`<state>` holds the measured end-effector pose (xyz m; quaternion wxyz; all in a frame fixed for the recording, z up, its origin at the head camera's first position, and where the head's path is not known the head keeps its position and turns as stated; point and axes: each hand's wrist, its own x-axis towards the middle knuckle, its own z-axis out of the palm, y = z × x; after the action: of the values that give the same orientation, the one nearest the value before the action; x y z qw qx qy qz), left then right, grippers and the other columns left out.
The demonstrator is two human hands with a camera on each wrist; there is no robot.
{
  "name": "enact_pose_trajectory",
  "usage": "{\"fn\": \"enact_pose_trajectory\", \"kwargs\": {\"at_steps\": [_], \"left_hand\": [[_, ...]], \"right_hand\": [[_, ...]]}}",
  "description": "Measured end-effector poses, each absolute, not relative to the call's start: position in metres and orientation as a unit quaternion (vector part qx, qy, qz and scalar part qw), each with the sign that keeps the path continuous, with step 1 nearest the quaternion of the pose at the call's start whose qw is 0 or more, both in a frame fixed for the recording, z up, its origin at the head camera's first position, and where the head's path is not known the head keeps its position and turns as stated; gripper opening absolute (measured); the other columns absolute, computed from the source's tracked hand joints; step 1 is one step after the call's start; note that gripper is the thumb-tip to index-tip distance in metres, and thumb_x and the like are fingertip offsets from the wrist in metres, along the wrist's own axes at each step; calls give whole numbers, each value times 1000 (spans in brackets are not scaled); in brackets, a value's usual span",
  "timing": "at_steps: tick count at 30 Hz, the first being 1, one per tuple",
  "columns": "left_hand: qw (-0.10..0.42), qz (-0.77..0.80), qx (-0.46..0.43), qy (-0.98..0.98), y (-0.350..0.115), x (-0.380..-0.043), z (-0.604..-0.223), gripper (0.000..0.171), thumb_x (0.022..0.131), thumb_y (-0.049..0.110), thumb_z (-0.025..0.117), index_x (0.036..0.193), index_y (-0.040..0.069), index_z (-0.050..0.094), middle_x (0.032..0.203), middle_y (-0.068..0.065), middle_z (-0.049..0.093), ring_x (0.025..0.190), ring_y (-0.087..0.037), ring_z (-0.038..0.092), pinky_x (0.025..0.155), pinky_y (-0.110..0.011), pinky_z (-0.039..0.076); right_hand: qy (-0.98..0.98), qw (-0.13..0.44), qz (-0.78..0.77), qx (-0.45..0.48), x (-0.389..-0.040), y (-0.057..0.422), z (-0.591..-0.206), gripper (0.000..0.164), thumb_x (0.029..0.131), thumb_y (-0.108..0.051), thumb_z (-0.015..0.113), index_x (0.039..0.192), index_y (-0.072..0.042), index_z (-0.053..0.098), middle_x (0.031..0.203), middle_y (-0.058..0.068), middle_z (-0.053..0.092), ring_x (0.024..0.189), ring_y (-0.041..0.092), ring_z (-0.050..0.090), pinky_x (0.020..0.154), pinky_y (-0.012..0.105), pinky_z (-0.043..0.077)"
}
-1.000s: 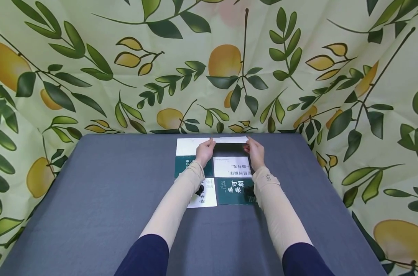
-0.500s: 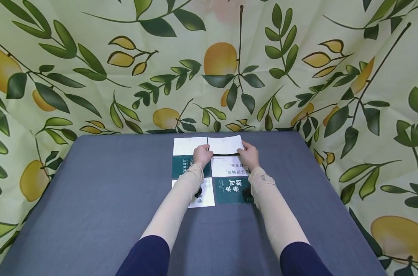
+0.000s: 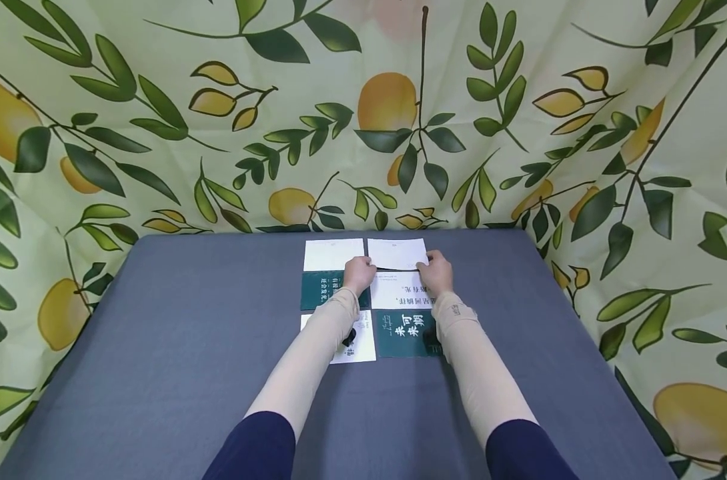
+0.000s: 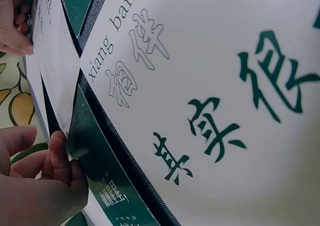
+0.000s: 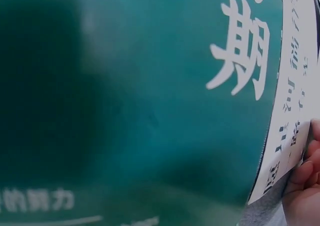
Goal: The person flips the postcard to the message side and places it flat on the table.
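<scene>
A blank white card [image 3: 397,255] lies almost flat at the far right of a block of cards, a thin dark line under its near edge. My left hand [image 3: 360,274] pinches its near left corner; in the left wrist view, that hand [image 4: 42,181] has curled fingers at the card's edge. My right hand [image 3: 437,275] holds the near right corner. Just below is a white card with dark lettering [image 3: 399,291]. Nearer to me is a green card with white lettering [image 3: 402,333], which fills much of the right wrist view.
Left of these, a column holds a blank white card [image 3: 332,255], a green lettered card [image 3: 315,291] and a white lettered card [image 3: 363,337], the last partly under my left forearm. Everything lies on a grey cloth-covered table [image 3: 189,347] before a leaf-and-fruit patterned curtain [image 3: 315,87].
Both hands have lowered the white card from a raised, tilted position, dark underside showing, to nearly flat in the far right spot. The hands came slightly nearer to me. Other cards stayed put.
</scene>
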<state>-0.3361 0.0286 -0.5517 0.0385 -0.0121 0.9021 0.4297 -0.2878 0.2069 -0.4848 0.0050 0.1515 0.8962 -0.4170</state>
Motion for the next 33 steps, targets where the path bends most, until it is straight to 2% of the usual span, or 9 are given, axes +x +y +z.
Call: {"fn": "enact_pose_trajectory", "kwargs": {"at_steps": [3,6,10,13,17,19,24,29,33], "left_hand": [[92,449,-20,889,27,-318,-520,38,92,21,54,127,7,57,135,-10,54,128,-25,49,101,-37,44],[105,452,-9,886,26,-318,-520,43,92,29,56,128,6,56,136,-8,54,128,-23,49,103,-34,43],[64,430,12,901,29,-342,-561,43,91,34,55,123,6,61,129,-9,59,119,-23,56,92,-33,50],[34,415,17,909,31,-353,-578,38,92,28,50,119,5,63,125,-11,61,114,-27,58,87,-38,52],[20,428,18,903,27,-349,-567,38,92,28,48,121,7,63,124,-11,62,115,-27,58,89,-38,51],[19,446,22,894,20,-330,-539,41,93,33,48,123,8,61,124,-9,62,112,-21,59,90,-33,50],[51,472,25,880,4,-279,-458,43,94,29,50,128,3,56,124,-14,60,106,-23,58,90,-36,48],[92,461,22,883,-13,-253,-431,47,95,28,50,135,3,47,121,-17,58,100,-25,56,86,-38,47],[137,464,18,875,-27,-236,-424,53,95,33,50,140,7,41,128,-17,54,109,-28,56,92,-42,46]], "right_hand": [[901,22,-407,150,-290,207,-484,47,94,-19,50,137,-3,41,132,21,51,118,33,51,101,46,42],[908,34,-389,152,-291,206,-482,46,94,-19,48,137,-3,41,136,20,49,122,33,49,103,45,40],[913,38,-372,166,-289,202,-479,45,95,-18,45,137,-3,42,135,21,50,121,34,50,103,45,40],[912,27,-371,171,-286,198,-475,43,95,-17,43,135,-2,43,134,22,51,121,35,50,103,45,40],[906,6,-391,166,-283,195,-473,42,96,-19,41,134,-3,45,132,21,52,120,34,50,103,46,40],[893,-1,-419,166,-283,194,-473,41,96,-21,43,133,-4,46,129,20,54,118,32,52,101,45,42],[867,-10,-473,154,-284,186,-465,37,94,-24,49,125,-6,55,114,14,57,103,25,52,91,38,43],[864,29,-491,105,-275,169,-452,38,93,-26,51,125,-7,54,106,10,53,94,21,49,78,29,41],[852,102,-511,52,-262,154,-447,47,93,-28,53,134,-7,44,117,14,55,102,26,56,85,33,47]]}}
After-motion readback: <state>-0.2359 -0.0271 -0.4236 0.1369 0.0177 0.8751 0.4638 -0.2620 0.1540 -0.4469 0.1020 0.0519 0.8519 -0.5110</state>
